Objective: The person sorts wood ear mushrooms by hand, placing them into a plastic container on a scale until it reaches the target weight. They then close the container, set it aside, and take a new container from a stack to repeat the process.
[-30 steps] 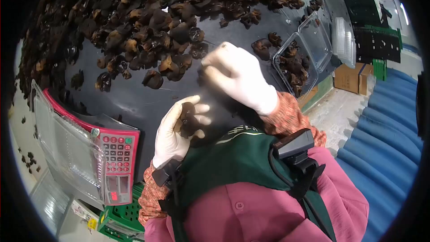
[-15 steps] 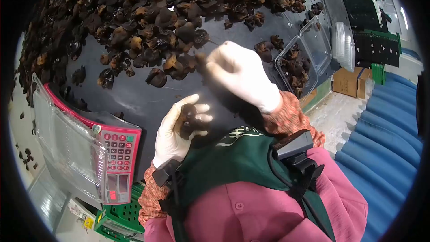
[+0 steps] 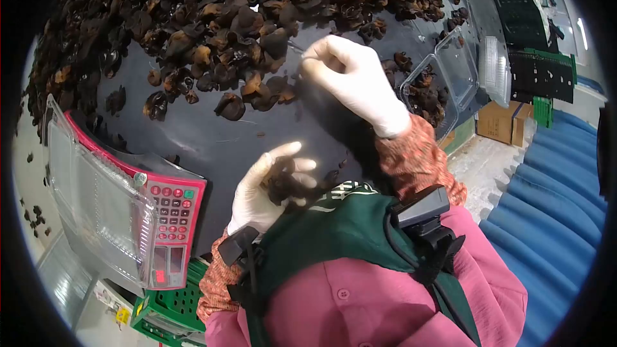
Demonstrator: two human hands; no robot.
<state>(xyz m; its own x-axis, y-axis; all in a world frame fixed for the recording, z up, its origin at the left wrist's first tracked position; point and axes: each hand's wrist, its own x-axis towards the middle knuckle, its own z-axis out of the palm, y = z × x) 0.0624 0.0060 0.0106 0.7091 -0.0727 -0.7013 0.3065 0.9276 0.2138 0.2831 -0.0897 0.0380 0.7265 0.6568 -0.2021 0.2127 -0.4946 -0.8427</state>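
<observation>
My left hand [image 3: 258,191], in a white glove, is low over the dark table with its fingers curled around dark brown wood ear mushrooms [image 3: 283,180]. Higher and to the right, my right hand [image 3: 352,78], also gloved, is closed in a pinch. A thin, dark, metallic-looking tool [image 3: 295,46] juts out past its fingertips toward the pile; its kind is not clear. Just left of that hand lie loose wood ears [image 3: 260,92] at the edge of the large pile [image 3: 180,32]. Small dark scraps [image 3: 333,173] rest beside my left fingers.
A red scale [image 3: 170,218] stands at left with clear plastic lids [image 3: 103,199] over it. At right, an open clear box [image 3: 427,99] holds wood ears, beside stacked clear containers [image 3: 493,71]. Beyond are a cardboard box [image 3: 501,122] and a green crate [image 3: 170,308].
My left hand has shifted slightly right, and more wood ear shows in its fingers. My right hand has moved a little to the right, still pinched. Scraps beside the left fingers are more visible.
</observation>
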